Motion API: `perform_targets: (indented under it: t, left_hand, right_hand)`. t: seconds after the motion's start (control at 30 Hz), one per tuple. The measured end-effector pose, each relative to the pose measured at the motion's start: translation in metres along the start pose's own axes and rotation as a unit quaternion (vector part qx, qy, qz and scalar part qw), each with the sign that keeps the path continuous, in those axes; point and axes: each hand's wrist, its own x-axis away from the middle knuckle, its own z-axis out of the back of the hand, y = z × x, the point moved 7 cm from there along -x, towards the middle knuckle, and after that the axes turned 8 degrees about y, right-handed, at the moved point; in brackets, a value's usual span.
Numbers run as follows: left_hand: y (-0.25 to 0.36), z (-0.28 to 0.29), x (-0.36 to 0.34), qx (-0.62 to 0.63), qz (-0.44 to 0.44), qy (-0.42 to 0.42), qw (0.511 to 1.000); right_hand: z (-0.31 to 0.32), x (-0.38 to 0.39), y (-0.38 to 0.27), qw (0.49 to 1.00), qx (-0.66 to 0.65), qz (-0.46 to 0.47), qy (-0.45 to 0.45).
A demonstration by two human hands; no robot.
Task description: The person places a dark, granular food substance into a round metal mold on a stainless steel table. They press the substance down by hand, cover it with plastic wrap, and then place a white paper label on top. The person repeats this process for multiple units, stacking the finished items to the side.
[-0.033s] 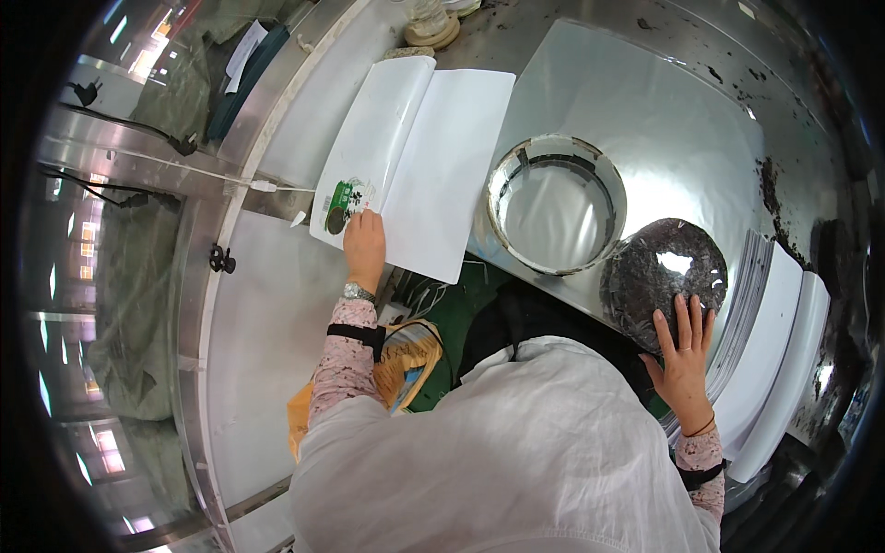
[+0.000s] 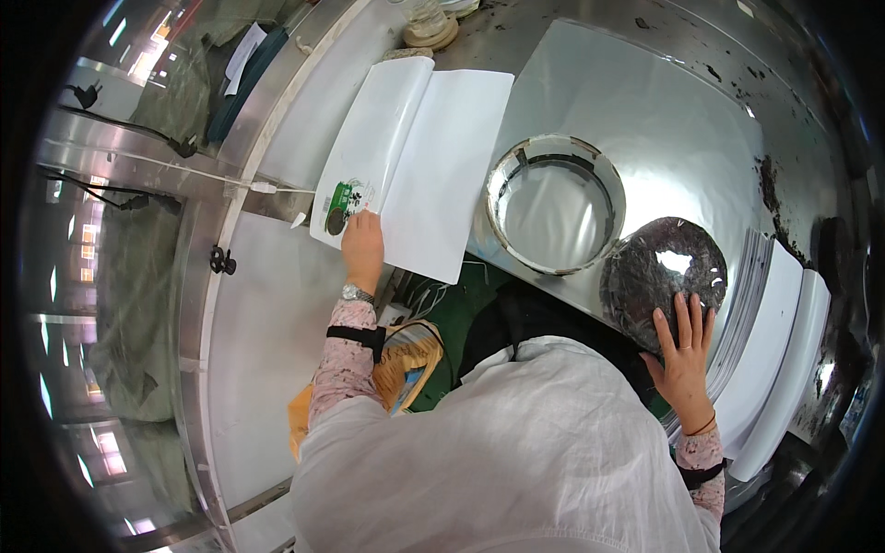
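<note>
My left hand (image 2: 362, 249) is closed at the lower edge of a white paper sheet with green print (image 2: 339, 208), its fingertips pinching the corner beside the print. That sheet lies partly over a plain white sheet (image 2: 452, 157). On the right, a dark round cake of pressed leaf-like material in clear film (image 2: 659, 267) rests near the table's front edge. My right hand (image 2: 684, 364) lies on its lower right part with the fingers spread. Between the hands stands an open metal ring or shallow round pan (image 2: 498, 221) with worn dark marks on its wall.
A shiny metal table (image 2: 636, 111) carries everything, with dark crumbs along its far right. A stack of white paper (image 2: 761, 332) curls over its right edge. A glass jar (image 2: 427, 18) stands at the back. Cables (image 2: 120, 129) run on the left, and a yellow bag (image 2: 396, 369) sits below.
</note>
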Motion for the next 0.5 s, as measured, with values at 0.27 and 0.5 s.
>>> perform_targets:
  t: [0.27,0.5]
  left_hand:
    - [-0.012,0.052,-0.010,0.136,0.054,0.076,0.986]
    - [-0.019,-0.010,0.006,0.021,0.081,-0.040,0.996]
  right_hand:
    - [-0.002,0.001,0.002,1.000,-0.007,-0.021,0.007]
    - [0.000,0.002,0.001,1.000,-0.008,-0.023,0.016]
